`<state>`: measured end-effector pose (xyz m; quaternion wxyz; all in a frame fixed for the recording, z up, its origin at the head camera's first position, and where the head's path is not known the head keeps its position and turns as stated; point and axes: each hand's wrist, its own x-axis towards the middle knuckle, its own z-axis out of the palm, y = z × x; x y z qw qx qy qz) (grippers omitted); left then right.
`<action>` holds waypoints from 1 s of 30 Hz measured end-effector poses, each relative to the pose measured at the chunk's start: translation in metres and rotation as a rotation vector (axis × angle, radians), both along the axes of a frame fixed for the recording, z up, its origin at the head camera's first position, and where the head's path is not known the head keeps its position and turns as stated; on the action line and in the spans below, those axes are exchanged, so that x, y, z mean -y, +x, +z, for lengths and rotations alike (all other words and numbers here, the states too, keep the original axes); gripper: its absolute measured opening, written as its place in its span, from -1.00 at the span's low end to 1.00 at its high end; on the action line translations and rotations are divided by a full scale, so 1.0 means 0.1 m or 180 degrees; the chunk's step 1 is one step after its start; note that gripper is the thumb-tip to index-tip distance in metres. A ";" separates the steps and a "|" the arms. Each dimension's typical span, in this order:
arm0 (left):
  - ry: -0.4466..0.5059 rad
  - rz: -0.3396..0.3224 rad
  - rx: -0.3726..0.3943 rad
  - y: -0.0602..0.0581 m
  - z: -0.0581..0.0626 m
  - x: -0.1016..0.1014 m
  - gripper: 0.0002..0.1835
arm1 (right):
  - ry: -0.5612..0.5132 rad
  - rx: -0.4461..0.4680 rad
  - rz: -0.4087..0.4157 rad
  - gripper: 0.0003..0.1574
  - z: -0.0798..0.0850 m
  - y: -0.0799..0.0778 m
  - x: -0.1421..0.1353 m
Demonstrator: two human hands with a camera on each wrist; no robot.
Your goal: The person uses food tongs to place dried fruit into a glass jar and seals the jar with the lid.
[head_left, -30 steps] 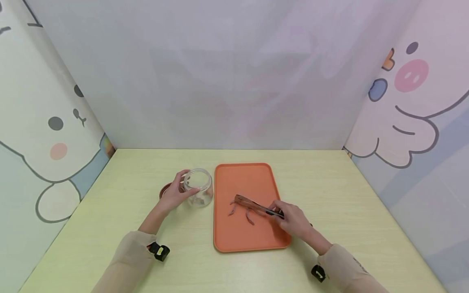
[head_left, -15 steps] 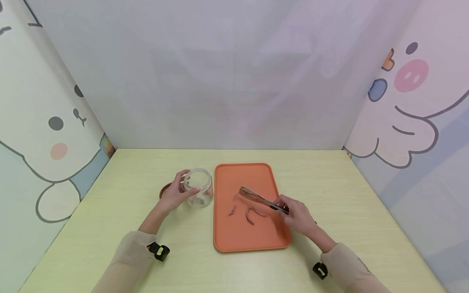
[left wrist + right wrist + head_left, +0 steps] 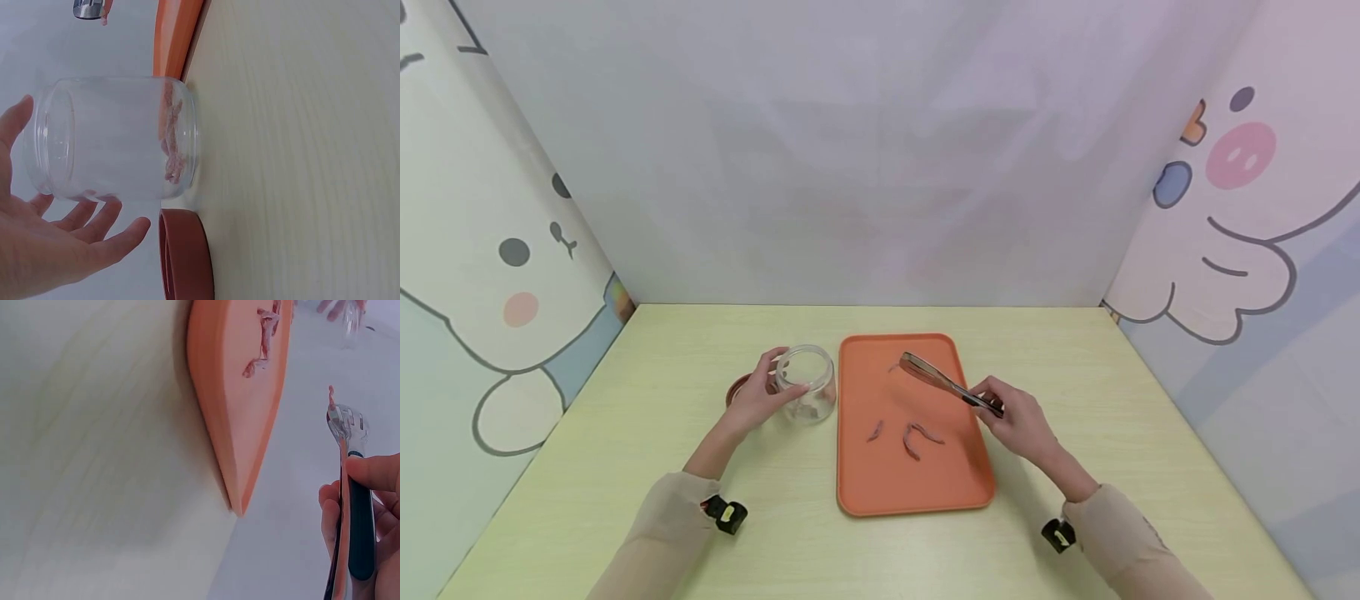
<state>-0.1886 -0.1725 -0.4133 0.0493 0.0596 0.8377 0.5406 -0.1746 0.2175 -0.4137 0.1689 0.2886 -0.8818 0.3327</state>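
My left hand (image 3: 760, 400) holds a clear jar (image 3: 811, 408) upright on the table, thumb and fingers spread around its upper part. Several reddish meat strips (image 3: 172, 134) lie at the bottom of the jar in the left wrist view. My right hand (image 3: 1018, 423) grips metal tongs (image 3: 936, 377) with dark handles, held above the orange tray (image 3: 917, 492). From the tongs' tip pokes a thin meat strip (image 3: 331, 395). More meat strips (image 3: 912, 444) lie on the tray's middle, one short piece apart to the left.
Left of the jar lies a reddish-brown lid (image 3: 187, 256), partly behind the left hand in the head view. The tray's left edge stands close beside the jar. A pale wall hanging (image 3: 880, 167) closes off the back of the wooden table (image 3: 1075, 367).
My right hand has lifted the tongs off the tray, up and away toward its far side, with a meat strip in the tip. The left hand and jar stay still.
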 end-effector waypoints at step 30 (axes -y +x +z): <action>0.0028 0.0002 0.0024 -0.02 -0.02 0.00 -0.13 | -0.0056 -0.0119 0.0239 -0.72 0.40 -0.13 0.35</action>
